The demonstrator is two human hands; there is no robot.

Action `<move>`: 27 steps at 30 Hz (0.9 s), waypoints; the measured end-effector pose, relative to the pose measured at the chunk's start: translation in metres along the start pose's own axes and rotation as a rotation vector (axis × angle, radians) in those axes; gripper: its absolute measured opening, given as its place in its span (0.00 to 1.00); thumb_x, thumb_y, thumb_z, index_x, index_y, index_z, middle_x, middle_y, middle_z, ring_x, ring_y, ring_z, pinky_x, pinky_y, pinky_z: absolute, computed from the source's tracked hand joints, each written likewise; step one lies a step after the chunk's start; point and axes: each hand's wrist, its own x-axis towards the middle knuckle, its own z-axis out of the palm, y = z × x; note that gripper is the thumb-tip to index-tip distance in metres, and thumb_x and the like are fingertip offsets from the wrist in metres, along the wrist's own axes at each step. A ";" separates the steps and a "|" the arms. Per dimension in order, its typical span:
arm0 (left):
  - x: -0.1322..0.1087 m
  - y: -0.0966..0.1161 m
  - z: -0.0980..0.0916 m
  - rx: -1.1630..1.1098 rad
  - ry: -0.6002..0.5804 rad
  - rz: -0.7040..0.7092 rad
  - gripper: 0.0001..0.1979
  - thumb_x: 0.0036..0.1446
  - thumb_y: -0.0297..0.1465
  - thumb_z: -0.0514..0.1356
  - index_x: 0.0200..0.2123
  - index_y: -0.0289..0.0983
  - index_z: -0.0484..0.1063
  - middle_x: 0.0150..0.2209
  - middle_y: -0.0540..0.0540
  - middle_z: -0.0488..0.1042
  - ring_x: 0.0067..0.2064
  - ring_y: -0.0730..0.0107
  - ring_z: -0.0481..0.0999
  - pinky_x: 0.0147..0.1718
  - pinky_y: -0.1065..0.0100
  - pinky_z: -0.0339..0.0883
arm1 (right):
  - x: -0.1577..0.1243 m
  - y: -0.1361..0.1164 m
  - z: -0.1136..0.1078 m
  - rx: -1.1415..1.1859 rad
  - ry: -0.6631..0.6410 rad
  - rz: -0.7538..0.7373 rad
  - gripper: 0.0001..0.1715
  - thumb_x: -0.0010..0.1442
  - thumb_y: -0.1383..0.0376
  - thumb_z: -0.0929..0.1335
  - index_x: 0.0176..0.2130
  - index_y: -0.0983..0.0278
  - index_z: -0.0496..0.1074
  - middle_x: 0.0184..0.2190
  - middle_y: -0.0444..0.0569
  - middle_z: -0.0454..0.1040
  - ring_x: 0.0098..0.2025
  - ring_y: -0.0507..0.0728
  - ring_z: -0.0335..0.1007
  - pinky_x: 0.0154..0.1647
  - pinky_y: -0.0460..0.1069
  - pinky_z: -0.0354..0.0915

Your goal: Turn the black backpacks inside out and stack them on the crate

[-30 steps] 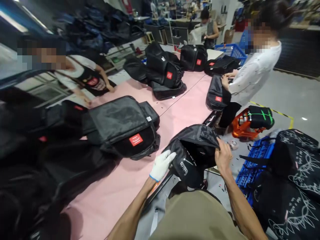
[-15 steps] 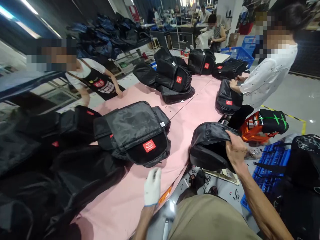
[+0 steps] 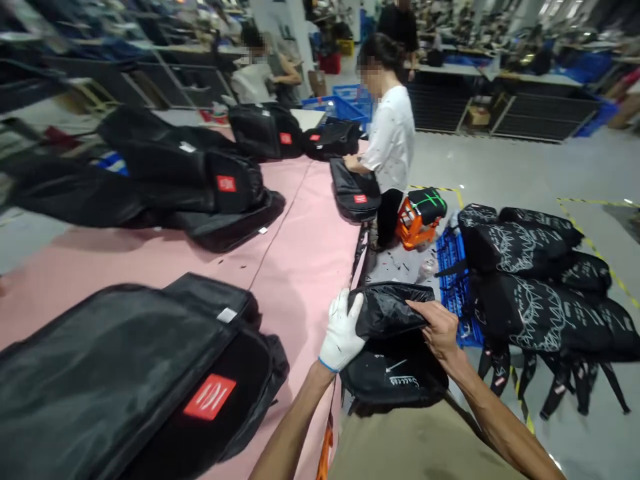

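Note:
A black backpack (image 3: pixel 400 367) with white lettering is in front of my body, beside the table's edge. My left hand (image 3: pixel 343 333), in a white glove, grips the left side of its upper part, thumb on the near face. My right hand (image 3: pixel 437 327), bare, pinches the upper part at the right. The fabric between the two hands is creased and folded over. To the left, a large black backpack (image 3: pixel 125 360) with a red label lies on the pink-covered table (image 3: pixel 290 247).
Further black bags (image 3: pixel 225 180) lie across the table's far part. A co-worker in a white top (image 3: pixel 393 127) handles another bag (image 3: pixel 353 190). On the right, an orange stool (image 3: pixel 417 227) stands near a blue crate (image 3: pixel 453 267) with printed black backpacks (image 3: pixel 540 307).
My view has swung right. My gloved left hand has moved from above the table onto the backpack. The backpack has turned, its lettered face now showing and its top folded over.

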 end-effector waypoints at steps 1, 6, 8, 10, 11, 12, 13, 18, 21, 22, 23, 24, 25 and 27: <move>0.005 0.006 0.008 -0.024 0.021 0.091 0.55 0.56 0.21 0.66 0.84 0.44 0.52 0.83 0.28 0.49 0.82 0.30 0.57 0.75 0.30 0.60 | -0.008 0.003 -0.008 -0.012 0.024 0.045 0.19 0.77 0.69 0.67 0.57 0.59 0.86 0.44 0.48 0.89 0.43 0.58 0.86 0.45 0.52 0.78; 0.044 0.042 0.040 -0.236 -0.039 0.299 0.52 0.60 0.25 0.65 0.84 0.50 0.54 0.84 0.37 0.49 0.83 0.32 0.53 0.76 0.29 0.59 | -0.038 0.024 -0.051 -0.094 0.115 0.318 0.15 0.76 0.63 0.70 0.52 0.57 0.88 0.41 0.49 0.89 0.39 0.59 0.86 0.41 0.52 0.78; 0.066 0.053 0.054 -0.274 -0.058 0.301 0.47 0.62 0.29 0.67 0.82 0.49 0.60 0.83 0.36 0.55 0.82 0.31 0.55 0.76 0.29 0.58 | -0.041 0.039 -0.062 -0.101 0.136 0.413 0.14 0.75 0.61 0.70 0.49 0.57 0.89 0.40 0.50 0.88 0.38 0.59 0.85 0.41 0.52 0.78; 0.089 0.061 0.069 -0.293 -0.069 0.300 0.43 0.62 0.30 0.68 0.80 0.46 0.66 0.81 0.35 0.60 0.82 0.32 0.57 0.77 0.30 0.58 | -0.039 0.058 -0.068 -0.096 0.162 0.501 0.14 0.73 0.60 0.71 0.48 0.58 0.89 0.40 0.51 0.88 0.38 0.60 0.85 0.40 0.52 0.77; 0.101 0.063 0.078 -0.297 -0.077 0.293 0.42 0.61 0.29 0.68 0.78 0.45 0.68 0.80 0.35 0.62 0.81 0.33 0.58 0.77 0.31 0.58 | -0.036 0.070 -0.068 -0.090 0.174 0.544 0.14 0.72 0.59 0.71 0.47 0.58 0.89 0.40 0.51 0.88 0.39 0.61 0.85 0.40 0.52 0.77; 0.114 0.063 0.087 -0.298 -0.091 0.281 0.41 0.60 0.28 0.68 0.77 0.44 0.70 0.79 0.34 0.64 0.81 0.34 0.59 0.77 0.32 0.58 | -0.031 0.082 -0.067 -0.079 0.183 0.587 0.15 0.71 0.59 0.71 0.46 0.59 0.89 0.40 0.51 0.88 0.39 0.61 0.85 0.40 0.51 0.76; 0.126 0.062 0.096 -0.296 -0.111 0.267 0.41 0.59 0.26 0.67 0.76 0.42 0.71 0.78 0.34 0.66 0.80 0.35 0.61 0.77 0.33 0.59 | -0.026 0.095 -0.065 -0.059 0.185 0.632 0.15 0.69 0.58 0.71 0.45 0.59 0.89 0.39 0.51 0.87 0.39 0.61 0.84 0.40 0.51 0.75; 0.180 0.039 0.144 -0.336 -0.150 0.142 0.32 0.60 0.24 0.61 0.68 0.39 0.80 0.69 0.36 0.78 0.71 0.44 0.76 0.73 0.42 0.69 | 0.020 0.159 -0.048 0.141 -0.034 0.853 0.20 0.66 0.52 0.70 0.33 0.61 0.85 0.25 0.43 0.73 0.29 0.56 0.70 0.32 0.48 0.61; 0.204 0.022 0.163 -0.373 -0.167 -0.055 0.23 0.64 0.30 0.59 0.58 0.40 0.86 0.56 0.39 0.87 0.58 0.48 0.86 0.63 0.50 0.79 | 0.055 0.194 -0.045 0.244 -0.258 0.958 0.29 0.60 0.43 0.74 0.23 0.63 0.74 0.21 0.40 0.59 0.28 0.52 0.57 0.30 0.47 0.52; 0.211 0.017 0.167 -0.378 -0.199 -0.137 0.22 0.64 0.32 0.59 0.55 0.40 0.87 0.53 0.39 0.89 0.54 0.48 0.88 0.58 0.52 0.80 | 0.065 0.206 -0.045 0.284 -0.331 0.989 0.33 0.58 0.40 0.76 0.21 0.62 0.70 0.22 0.39 0.56 0.28 0.51 0.54 0.29 0.47 0.49; 0.218 0.014 0.170 -0.390 -0.241 -0.217 0.21 0.65 0.34 0.59 0.53 0.39 0.88 0.50 0.39 0.89 0.52 0.48 0.88 0.55 0.53 0.81 | 0.075 0.219 -0.043 0.331 -0.401 1.017 0.36 0.55 0.38 0.77 0.21 0.62 0.67 0.22 0.39 0.54 0.29 0.50 0.53 0.29 0.47 0.47; 0.225 0.012 0.172 -0.417 -0.286 -0.291 0.20 0.66 0.37 0.59 0.52 0.39 0.88 0.48 0.40 0.89 0.50 0.48 0.88 0.53 0.53 0.81 | 0.083 0.231 -0.040 0.380 -0.463 1.042 0.38 0.53 0.36 0.78 0.20 0.62 0.64 0.22 0.39 0.53 0.29 0.50 0.51 0.28 0.47 0.45; 0.232 0.010 0.174 -0.461 -0.323 -0.359 0.20 0.66 0.39 0.59 0.51 0.39 0.89 0.48 0.40 0.90 0.50 0.47 0.88 0.53 0.53 0.81 | 0.090 0.244 -0.034 0.427 -0.520 1.063 0.40 0.52 0.35 0.78 0.20 0.61 0.63 0.22 0.39 0.53 0.29 0.50 0.50 0.28 0.47 0.45; 0.246 0.007 0.180 -0.591 -0.354 -0.496 0.21 0.66 0.43 0.61 0.50 0.39 0.90 0.50 0.41 0.90 0.54 0.47 0.87 0.58 0.54 0.79 | 0.098 0.271 -0.016 0.494 -0.575 1.093 0.42 0.52 0.32 0.77 0.20 0.61 0.61 0.21 0.38 0.52 0.28 0.49 0.48 0.27 0.48 0.44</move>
